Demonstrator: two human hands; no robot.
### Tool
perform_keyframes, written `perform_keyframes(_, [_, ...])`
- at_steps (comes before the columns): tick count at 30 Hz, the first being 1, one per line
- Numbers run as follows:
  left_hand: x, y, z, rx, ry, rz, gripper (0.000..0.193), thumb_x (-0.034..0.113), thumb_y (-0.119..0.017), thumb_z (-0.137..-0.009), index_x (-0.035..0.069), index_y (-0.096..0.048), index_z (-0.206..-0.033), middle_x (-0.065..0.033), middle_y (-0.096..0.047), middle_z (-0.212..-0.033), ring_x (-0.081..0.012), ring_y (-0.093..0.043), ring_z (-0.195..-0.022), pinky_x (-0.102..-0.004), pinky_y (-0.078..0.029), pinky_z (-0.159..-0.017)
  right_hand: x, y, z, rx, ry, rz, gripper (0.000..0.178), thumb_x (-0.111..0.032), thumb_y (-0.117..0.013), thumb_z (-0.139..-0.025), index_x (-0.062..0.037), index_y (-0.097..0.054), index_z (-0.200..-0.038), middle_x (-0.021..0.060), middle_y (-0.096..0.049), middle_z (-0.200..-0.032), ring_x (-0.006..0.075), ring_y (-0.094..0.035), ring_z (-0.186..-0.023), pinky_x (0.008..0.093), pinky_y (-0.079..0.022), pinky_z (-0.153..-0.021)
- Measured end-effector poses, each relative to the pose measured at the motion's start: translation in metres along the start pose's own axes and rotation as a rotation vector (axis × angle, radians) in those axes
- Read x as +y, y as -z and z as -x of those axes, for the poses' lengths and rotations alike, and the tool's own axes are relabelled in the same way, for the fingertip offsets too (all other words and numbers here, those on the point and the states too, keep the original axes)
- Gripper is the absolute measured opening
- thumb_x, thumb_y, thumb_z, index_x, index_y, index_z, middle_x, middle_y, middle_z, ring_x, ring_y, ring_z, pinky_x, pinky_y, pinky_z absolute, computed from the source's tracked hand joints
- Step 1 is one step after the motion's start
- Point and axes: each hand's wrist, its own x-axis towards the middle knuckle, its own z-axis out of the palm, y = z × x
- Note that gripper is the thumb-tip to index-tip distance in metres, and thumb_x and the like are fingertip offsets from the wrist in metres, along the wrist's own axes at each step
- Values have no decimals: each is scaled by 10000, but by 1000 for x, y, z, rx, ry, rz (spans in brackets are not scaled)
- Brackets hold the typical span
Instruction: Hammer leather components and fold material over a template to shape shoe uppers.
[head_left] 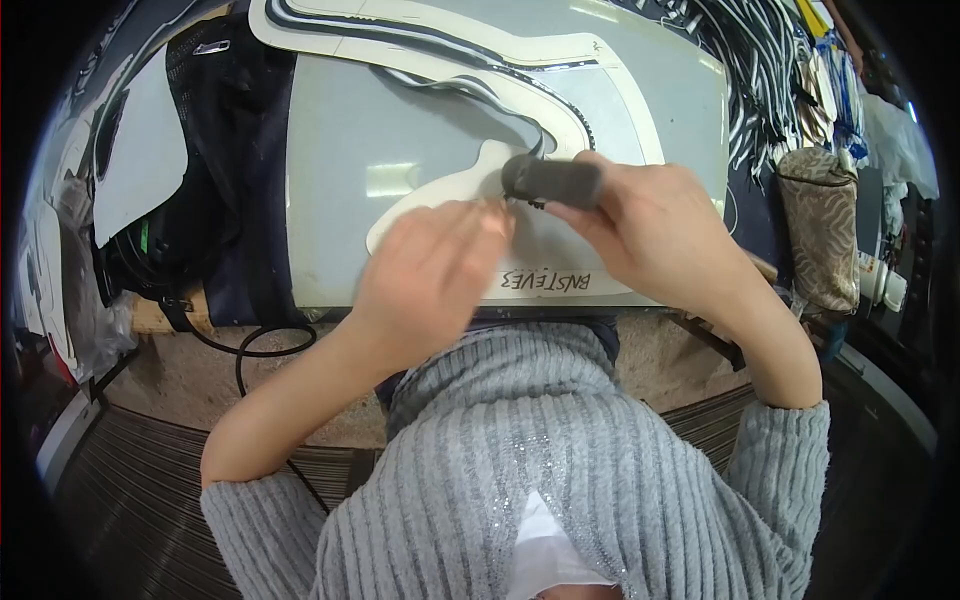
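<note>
A large cream pattern sheet with a curved outline lies on the grey work board. Dark and white braided strip follows its curve, with one loose length looping over the board. My right hand is wrapped round the thick dark handle of what looks like a hammer, its rounded end over the inner curve of the sheet. Close beside that end, my left hand is slightly blurred, its fingers pressed together at the sheet. Whatever the left fingertips pinch is hidden by the fingers and the tool.
Bundles of black and white strips hang over the board's far right corner. A patterned pouch stands at the right edge. On the left are a black mesh bag and a white cut panel. A black cable loops below the board.
</note>
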Motion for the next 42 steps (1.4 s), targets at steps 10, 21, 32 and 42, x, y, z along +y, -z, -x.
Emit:
perform_keyframes(10, [8, -8, -9, 63, 166, 69, 496, -7, -669, -787, -15, -538, -1265, -96, -673, -1061, -246, -598, -990, -385, -406, -856, 5, -5, -8, -34, -78, -100, 360, -340, -590, -962, -14, -582, -811, 154, -599, -582, 369, -625, -589, 453, -484, -548])
perform_keyframes(21, [1, -9, -2, 98, -140, -168, 376, 56, -623, -850, -47, -555, -1205, -153, -692, -1009, -266, -610, -969, -392, -453, -842, -8, -3, -5, -95, 36, 94, 319, -312, -622, -927, -14, -577, -822, 135, -632, -596, 328, -654, -572, 417, -502, -524])
perform_keyframes(32, [-9, -1, -1, 110, 41, 60, 347, 36, -656, -835, -17, -593, -1172, -119, -677, -991, -264, -622, -905, -371, -494, -800, 0, -13, 2, -21, 22, 19, 300, -289, -624, -936, -23, -548, -820, 134, -619, -584, 333, -646, -567, 432, -495, -521])
perform_keyframes(42, [-7, 4, -5, 98, -72, -23, 313, 44, -610, -827, -39, -586, -1128, -117, -674, -948, -268, -624, -944, -384, -500, -817, 0, -2, -4, -108, 27, -1, 308, -303, -622, -935, -18, -604, -821, 148, -626, -602, 337, -648, -592, 440, -501, -557])
